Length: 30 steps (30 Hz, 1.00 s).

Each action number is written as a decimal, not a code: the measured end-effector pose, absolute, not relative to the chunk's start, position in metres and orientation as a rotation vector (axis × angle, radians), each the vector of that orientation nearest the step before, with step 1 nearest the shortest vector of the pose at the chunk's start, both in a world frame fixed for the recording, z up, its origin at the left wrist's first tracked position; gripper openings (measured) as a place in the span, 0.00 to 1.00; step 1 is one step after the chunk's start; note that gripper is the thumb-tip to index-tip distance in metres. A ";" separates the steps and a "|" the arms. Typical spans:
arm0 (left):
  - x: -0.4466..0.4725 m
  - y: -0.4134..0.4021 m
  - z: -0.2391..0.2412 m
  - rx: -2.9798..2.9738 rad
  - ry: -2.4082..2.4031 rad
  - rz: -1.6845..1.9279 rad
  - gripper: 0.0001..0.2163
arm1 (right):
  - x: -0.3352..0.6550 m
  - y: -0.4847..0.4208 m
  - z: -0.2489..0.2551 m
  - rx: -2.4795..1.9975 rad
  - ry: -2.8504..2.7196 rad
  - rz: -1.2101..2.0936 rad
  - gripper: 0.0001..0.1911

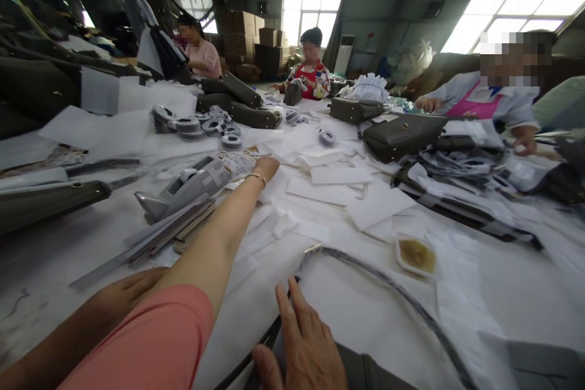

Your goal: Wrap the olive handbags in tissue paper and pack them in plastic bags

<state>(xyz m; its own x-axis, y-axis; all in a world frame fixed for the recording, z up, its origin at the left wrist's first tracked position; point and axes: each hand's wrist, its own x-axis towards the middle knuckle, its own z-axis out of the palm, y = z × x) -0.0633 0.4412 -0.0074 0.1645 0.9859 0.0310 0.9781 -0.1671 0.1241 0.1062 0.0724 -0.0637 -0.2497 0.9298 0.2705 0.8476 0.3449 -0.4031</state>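
A crowded workshop surface (479, 292) covered in white paper, seen from the head of a seated person. The small glue dish (415, 254), holding a brownish paste, serves as the landmark here.

Below and left of the glue dish, the person's right hand (301, 341) lies palm down with its fingers (286, 301) loosely spread. It grips nothing and rests on a dark olive bag piece (365, 372) at the near edge. A long dark strap (388, 286) curves from under that hand, arches up just left of the glue dish and runs away below it to the right. It lies loose and looks joined to nothing.

Far left of and above the glue dish, the left arm, in a pink sleeve, stretches out. The left hand (267, 167) touches down among paper sheets just right of a grey tape dispenser (192, 186). Its fingers are turned away, so it cannot be told whether they are pinching anything.

Another hand (123, 292), probably a neighbour's, lies flat at the lower left of the glue dish.

Beyond the glue dish sit made-up olive bags (402, 134), and tape rolls (192, 125) lie up to its left. Three other people work at the far edge.

Judging by this, the near piece is at an early stage, with the strap unattached, while several bags farther off appear complete
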 end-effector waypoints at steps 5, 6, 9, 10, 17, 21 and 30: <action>-0.064 0.447 -0.006 2.185 1.920 0.393 0.18 | 0.108 0.075 -0.066 -1.570 -2.144 0.241 0.34; -0.066 0.446 -0.005 2.143 1.907 0.439 0.18 | 0.108 0.075 -0.065 -1.577 -2.135 0.244 0.34; -0.078 0.439 0.000 1.987 1.863 0.568 0.17 | 0.105 0.074 -0.060 -1.588 -2.114 0.263 0.33; -0.084 0.436 0.003 1.926 1.845 0.607 0.17 | 0.104 0.074 -0.058 -1.588 -2.111 0.269 0.33; -0.123 0.402 0.052 1.569 1.630 0.884 0.13 | 0.109 0.076 -0.047 -1.534 -2.123 0.360 0.32; -0.119 0.365 0.093 1.493 1.381 1.070 0.07 | 0.114 0.081 -0.044 -1.460 -1.977 0.455 0.31; -0.042 0.221 0.081 1.398 0.803 0.945 0.08 | 0.134 0.101 -0.012 -1.226 -1.179 0.765 0.28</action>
